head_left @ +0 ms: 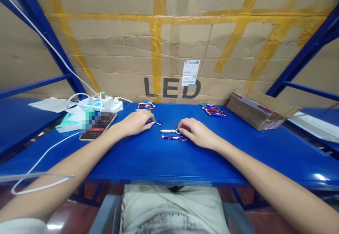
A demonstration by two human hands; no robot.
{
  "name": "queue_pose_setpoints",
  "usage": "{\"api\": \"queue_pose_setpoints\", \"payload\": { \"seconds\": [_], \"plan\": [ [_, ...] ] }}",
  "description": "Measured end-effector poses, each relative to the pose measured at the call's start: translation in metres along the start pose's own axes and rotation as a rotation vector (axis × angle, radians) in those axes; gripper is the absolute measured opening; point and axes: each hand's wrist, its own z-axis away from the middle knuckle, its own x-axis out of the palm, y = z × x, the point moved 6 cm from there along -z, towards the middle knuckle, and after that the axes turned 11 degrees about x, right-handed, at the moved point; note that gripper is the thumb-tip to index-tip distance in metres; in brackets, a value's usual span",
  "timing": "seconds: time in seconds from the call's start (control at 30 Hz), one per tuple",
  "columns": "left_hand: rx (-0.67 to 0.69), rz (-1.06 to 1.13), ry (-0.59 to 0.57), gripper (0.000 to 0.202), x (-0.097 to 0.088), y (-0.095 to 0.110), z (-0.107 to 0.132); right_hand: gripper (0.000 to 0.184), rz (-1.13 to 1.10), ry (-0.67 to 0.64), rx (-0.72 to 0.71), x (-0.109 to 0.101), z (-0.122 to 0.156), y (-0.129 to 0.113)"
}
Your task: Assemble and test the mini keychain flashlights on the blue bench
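Note:
My left hand (139,122) is closed on a small blue keychain flashlight (150,122), most of it hidden under the fingers. Its carabiner clip (159,122) sticks out to the right. My right hand (198,132) has its fingers curled and pinched at the clip end of a silver keychain flashlight (167,131), which lies on the blue table (159,163). Just below that one, a purple keychain flashlight (170,137) lies parallel, its clip partly beneath my right hand. Beyond my left hand lies a row of several flashlights (145,105). Another row of flashlights (212,110) lies at the right rear.
An open cardboard box (261,110) stands at the right rear. To the left are a phone (102,126), a white power strip (106,103) and a loose white cable (43,156). A large taped carton (119,57) forms the back wall, between blue metal posts (304,50).

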Motion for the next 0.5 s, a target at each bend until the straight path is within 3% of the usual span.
{"api": "queue_pose_setpoints", "payload": {
  "seconds": [0.17,0.27,0.5],
  "plan": [
    [0.051,0.188,0.108,0.029,0.007,0.024,-0.013,0.017,0.037,-0.033,-0.003,0.001,0.0,-0.004],
    [0.101,0.205,0.115,0.029,0.011,0.037,-0.02,0.017,0.067,-0.027,-0.014,-0.001,0.0,-0.005],
    [0.062,0.184,0.035,0.033,0.004,0.025,-0.012,0.016,0.135,-0.008,-0.018,-0.006,-0.001,-0.002]
  ]
}}
